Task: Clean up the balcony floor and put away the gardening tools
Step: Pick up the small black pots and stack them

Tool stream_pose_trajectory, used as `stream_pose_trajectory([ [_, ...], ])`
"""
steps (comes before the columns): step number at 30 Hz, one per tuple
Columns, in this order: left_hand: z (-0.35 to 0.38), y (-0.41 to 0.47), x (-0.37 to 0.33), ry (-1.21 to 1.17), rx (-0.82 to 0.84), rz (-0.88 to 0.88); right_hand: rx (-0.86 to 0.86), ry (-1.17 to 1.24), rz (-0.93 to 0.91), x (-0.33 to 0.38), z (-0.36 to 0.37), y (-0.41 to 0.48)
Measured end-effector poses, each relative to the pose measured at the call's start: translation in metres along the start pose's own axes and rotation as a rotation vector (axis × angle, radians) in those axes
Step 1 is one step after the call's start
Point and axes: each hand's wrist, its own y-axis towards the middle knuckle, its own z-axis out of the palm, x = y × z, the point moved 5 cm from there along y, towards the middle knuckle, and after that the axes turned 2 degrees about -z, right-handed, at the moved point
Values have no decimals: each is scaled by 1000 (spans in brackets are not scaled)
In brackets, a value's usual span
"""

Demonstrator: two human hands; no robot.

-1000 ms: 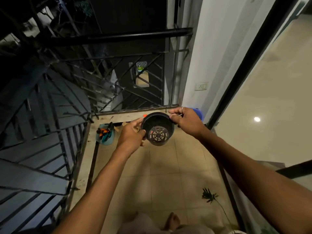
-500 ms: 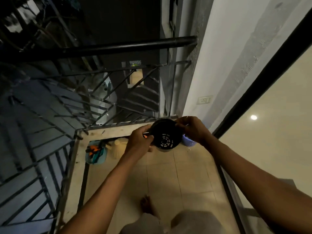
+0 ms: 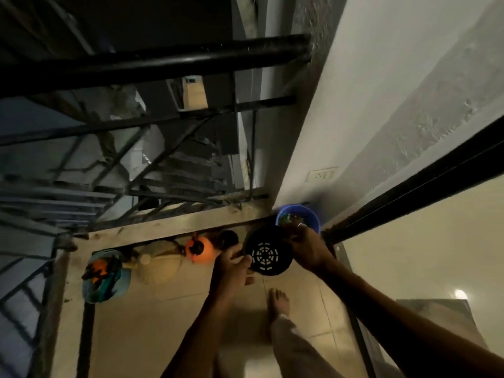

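Pot [image 3: 266, 254] gripped between both hands: left [image 3: 231, 268], right [image 3: 306, 248].

A black plastic pot [image 3: 268, 253] – empty, slotted base visible – held tilted above the tiled floor [image 3: 152, 323].

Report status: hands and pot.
Left hand and right hand both grip black pot, held up. Blue bucket just beyond, in the corner.
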Motion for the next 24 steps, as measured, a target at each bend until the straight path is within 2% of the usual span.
stream_pose_trajectory([
  [6,61,155,62,-9,-121,1,-9,23,43,-115,60,129],
  [11,90,282,161,-32,-156,-79,-19,-6,80,-232,162,221],
  [15,103,370,249,-78,-189,-130,-6,-149,159,-304,242,268],
  [19,115,422,315,-161,-212,-197,42,-188,183,-362,294,306],
  [24,125,469,352,-187,-207,-138,46,-98,190,-404,317,343],
])
